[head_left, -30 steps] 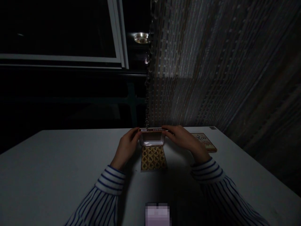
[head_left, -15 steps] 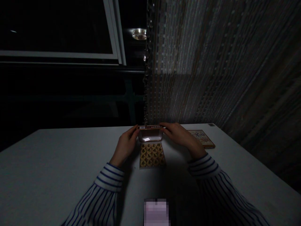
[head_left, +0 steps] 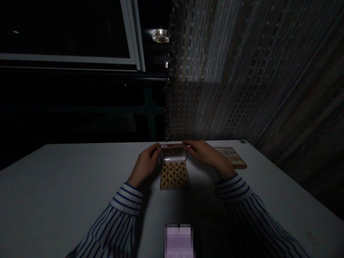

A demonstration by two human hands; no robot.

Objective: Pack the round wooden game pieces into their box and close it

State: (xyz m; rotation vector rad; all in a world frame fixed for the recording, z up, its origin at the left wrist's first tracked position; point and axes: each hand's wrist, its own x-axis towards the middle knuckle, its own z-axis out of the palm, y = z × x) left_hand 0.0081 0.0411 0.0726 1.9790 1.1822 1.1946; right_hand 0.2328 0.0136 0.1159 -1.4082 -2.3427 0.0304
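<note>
Xiangqi pieces (head_left: pixel 174 175), round, tan, dark-lettered, lie flat in four rows of four; box cover (head_left: pixel 173 146) stands raised at their far edge.

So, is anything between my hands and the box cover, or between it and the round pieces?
Nothing visible: your left hand and right hand hold the box cover, round pieces directly before it; the flat box lies to the right.

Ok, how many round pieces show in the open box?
16 round pieces: four rows of four, in the near part of the open box, whose raised part the left hand and right hand hold. Any beneath these would be hidden.
</note>
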